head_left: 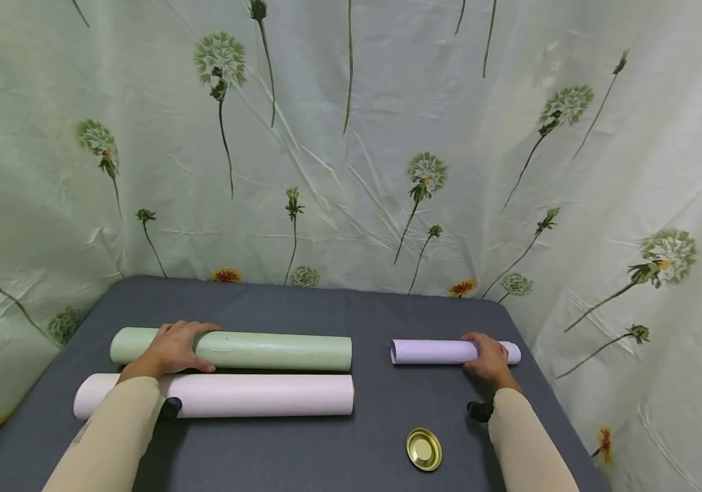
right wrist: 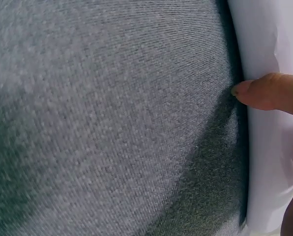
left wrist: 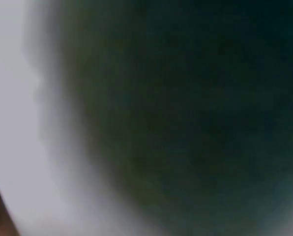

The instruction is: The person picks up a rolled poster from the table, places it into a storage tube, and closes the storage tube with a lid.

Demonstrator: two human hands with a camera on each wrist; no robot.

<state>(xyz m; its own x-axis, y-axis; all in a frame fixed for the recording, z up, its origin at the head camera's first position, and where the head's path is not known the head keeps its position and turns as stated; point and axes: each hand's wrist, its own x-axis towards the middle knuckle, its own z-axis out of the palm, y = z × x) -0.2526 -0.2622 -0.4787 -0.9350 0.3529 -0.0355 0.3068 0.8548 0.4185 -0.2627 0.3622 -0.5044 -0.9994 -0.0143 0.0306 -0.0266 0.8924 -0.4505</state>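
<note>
A long pale green roll [head_left: 277, 352] lies at the left of the grey table, and my left hand [head_left: 175, 348] grips it from above, thumb on its near side. Just in front of it lies a thicker white-pink roll [head_left: 265, 395], with my left forearm crossing over it. On the right, my right hand [head_left: 489, 359] holds a shorter lavender roll [head_left: 431, 352] near its right end. The right wrist view shows the thumb [right wrist: 264, 93] against the near side of that roll. A dark blur fills most of the left wrist view.
A small round gold lid or dish [head_left: 424, 449] lies on the table [head_left: 302, 454] near the front, left of my right forearm. Behind the table hangs a pale curtain [head_left: 339, 171] with dandelion prints, which also runs along both sides.
</note>
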